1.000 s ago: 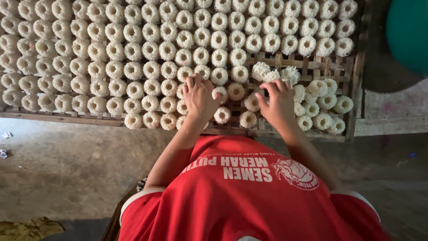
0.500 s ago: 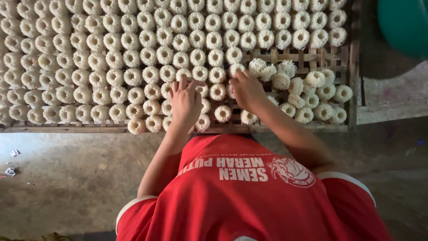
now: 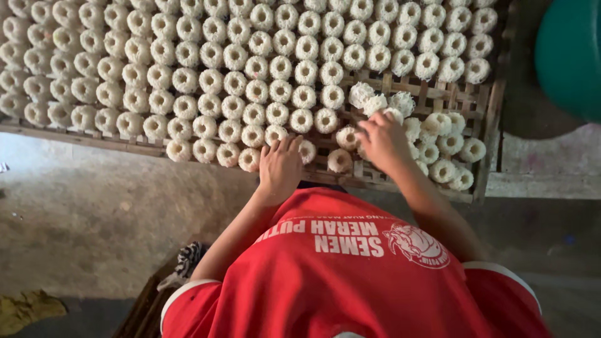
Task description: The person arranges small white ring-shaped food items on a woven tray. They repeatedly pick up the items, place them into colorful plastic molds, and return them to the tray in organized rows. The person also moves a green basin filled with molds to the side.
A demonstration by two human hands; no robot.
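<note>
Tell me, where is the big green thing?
In the head view the green tub sits at the top right corner, on the ground just past the right edge of the wooden slat tray that holds the white noodle rings.

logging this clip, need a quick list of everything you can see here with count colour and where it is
noodle rings: too many to count, off-white, in neat rows across the rack
loose rings: a small jumbled heap, off-white, right end of rack
rack: one, brown wooden lattice, across the top
green tub: one, top right corner, cut off by the frame
ground: grey, below the rack
yellowish rag: one, bottom left
red shirt: one, bottom centre
left hand: flat on rings at rack's near edge
right hand: on rings beside the loose heap
</note>
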